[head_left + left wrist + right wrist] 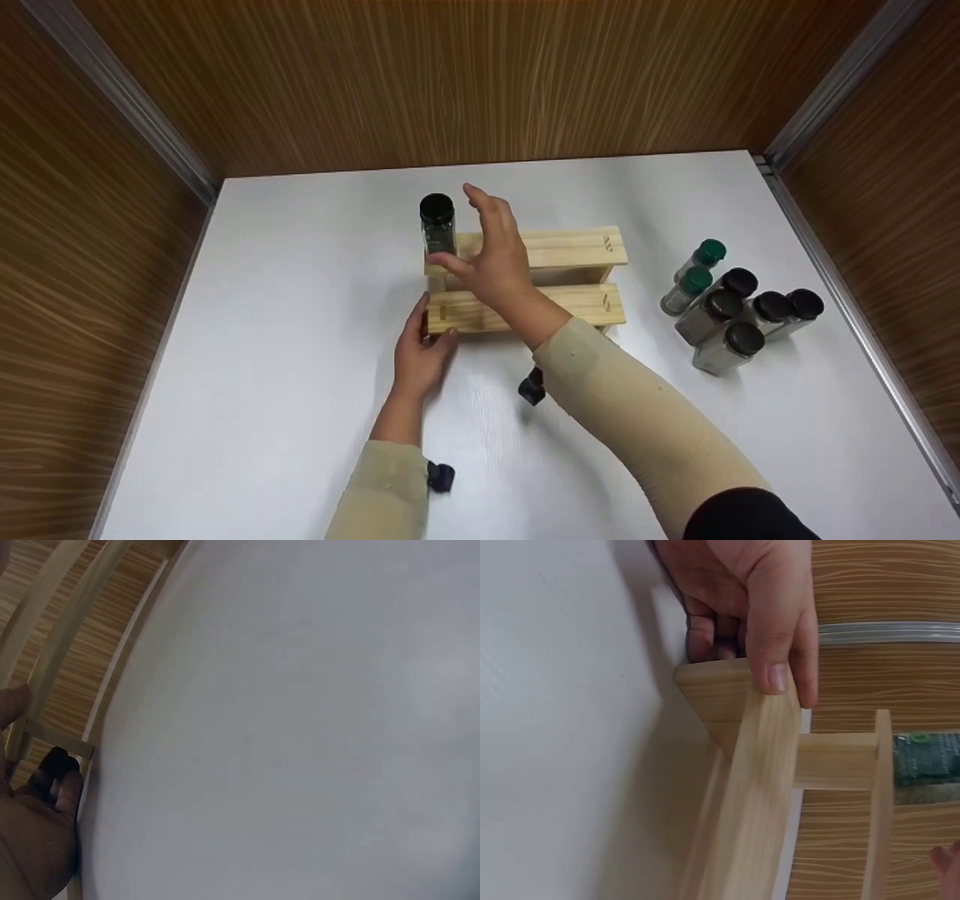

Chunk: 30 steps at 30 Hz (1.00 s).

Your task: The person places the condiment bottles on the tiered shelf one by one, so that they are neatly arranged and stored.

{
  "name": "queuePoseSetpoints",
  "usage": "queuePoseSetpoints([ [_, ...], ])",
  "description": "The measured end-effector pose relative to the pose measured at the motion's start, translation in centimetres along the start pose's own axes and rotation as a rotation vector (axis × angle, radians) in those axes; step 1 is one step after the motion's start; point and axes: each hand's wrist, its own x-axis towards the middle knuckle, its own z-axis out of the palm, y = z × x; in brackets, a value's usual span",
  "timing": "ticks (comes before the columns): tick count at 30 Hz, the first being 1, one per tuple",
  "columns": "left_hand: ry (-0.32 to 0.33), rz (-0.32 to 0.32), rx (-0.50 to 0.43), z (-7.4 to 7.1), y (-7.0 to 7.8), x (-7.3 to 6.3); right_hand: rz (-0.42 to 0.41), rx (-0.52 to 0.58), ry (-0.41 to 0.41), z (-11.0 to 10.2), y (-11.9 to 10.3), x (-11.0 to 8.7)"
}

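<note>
A two-step wooden rack (574, 247) stands on the white table. At the left end of its upper step is an upright glass jar (439, 234) with a black lid and dark green contents. My left hand (420, 360) grips the left end of the lower step, thumb on top; the right wrist view shows this hand (742, 600) close up. Just right of the jar, my right hand (495, 259) has its thumb and fingers spread apart. Its thumb overlaps the jar's base in the head view, while a fingertip (949, 866) shows apart from the jar in the right wrist view.
On the right side of the table stands a group of jars, several with black lids (745, 339) and two smaller ones with green lids (696, 280). Wood-grain panels (480, 82) wall the table at the back and both sides.
</note>
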Motion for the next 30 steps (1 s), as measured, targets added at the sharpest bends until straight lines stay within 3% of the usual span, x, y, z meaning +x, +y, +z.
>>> queuePoseSetpoints([
  [8,0.006,-0.003,0.022,0.0,0.0,0.2,-0.042,0.013,0.074,-2.7,0.6,-0.2],
  [15,0.000,-0.009,0.010,0.1,0.0,0.1,0.001,0.018,0.110,-5.8,1.9,-1.9],
  [23,-0.012,0.019,-0.007,0.3,0.0,0.3,0.011,-0.011,0.216,-9.7,3.8,-3.2],
  [30,-0.026,-0.002,-0.006,0.2,0.0,0.1,0.086,-0.065,0.257,-13.6,4.6,-5.0],
])
